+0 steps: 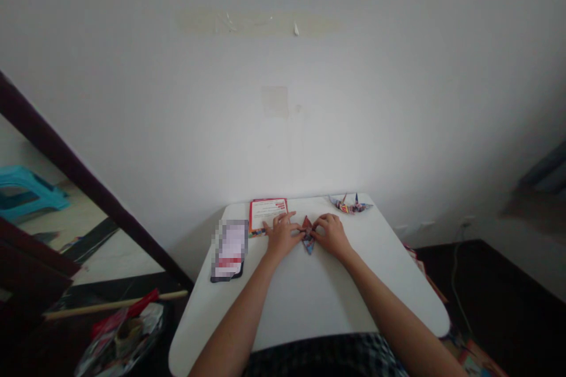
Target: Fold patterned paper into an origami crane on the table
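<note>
A small diamond-shaped piece of folded paper, printed in red and blue, lies on the white table between my hands. My left hand holds its left side with thumb and forefinger, while the other fingers spread toward the booklet. On the opposite side, my right hand pinches the paper's right edge with its fingers curled. The exact contact of the fingertips is too small to make out. Beyond my right hand, near the table's back edge, rests a folded printed-paper crane with pointed tips.
The white table stands against a wall. A phone, partly pixelated, lies at its left. Down on the left are a bag-lined bin, a wooden stick and a mirror frame. A cable hangs at right.
</note>
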Demonstrator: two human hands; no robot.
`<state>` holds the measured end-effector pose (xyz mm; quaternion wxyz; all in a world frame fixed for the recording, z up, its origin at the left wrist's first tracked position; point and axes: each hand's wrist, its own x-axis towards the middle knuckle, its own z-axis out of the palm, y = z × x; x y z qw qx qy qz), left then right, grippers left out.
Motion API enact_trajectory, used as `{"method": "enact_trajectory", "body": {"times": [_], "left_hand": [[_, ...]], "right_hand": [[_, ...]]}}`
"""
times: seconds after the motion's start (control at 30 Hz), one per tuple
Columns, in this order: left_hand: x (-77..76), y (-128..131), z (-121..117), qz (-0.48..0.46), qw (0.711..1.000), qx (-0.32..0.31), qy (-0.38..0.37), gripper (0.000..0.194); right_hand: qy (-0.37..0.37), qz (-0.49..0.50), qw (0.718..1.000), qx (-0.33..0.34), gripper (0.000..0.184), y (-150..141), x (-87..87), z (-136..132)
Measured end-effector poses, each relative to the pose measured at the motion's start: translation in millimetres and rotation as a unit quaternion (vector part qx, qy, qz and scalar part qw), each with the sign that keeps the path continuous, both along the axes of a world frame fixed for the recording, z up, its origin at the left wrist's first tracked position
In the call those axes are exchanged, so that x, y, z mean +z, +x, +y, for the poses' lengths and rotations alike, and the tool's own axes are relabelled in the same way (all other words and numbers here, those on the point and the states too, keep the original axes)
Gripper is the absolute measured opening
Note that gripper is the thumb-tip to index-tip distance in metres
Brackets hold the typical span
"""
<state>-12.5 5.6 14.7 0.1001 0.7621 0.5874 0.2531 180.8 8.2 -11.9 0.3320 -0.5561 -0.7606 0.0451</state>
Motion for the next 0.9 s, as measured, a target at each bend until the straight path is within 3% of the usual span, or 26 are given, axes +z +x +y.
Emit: {"method": "enact_trajectory", "body": {"times": [0.13, 0.47, 0.77, 0.9], "left_hand": [[-0.3, 6, 1, -0.002, 0.999, 0.032, 0.001, 0.005], [-1.3, 10, 2, 0.000, 1.000, 0.027, 0.016, 0.012], [1.4, -8, 10, 0.048, 0.997, 0.011, -0.064, 0.017], [0.9, -11, 8, 0.070, 0.996, -0.002, -0.061, 0.020]], "right_hand": [[0.004, -0.003, 1.000, -0.024, 0.014, -3, 0.5, 1], [-0.004, 0.010, 1.000, -0.020, 0.014, -8, -2.9, 2], [-0.036, 0.017, 0.999, 0.004, 0.021, -3, -2.1, 5], [-0.053, 0.002, 0.999, 0.007, 0.020, -1, 2.5, 3]]}}
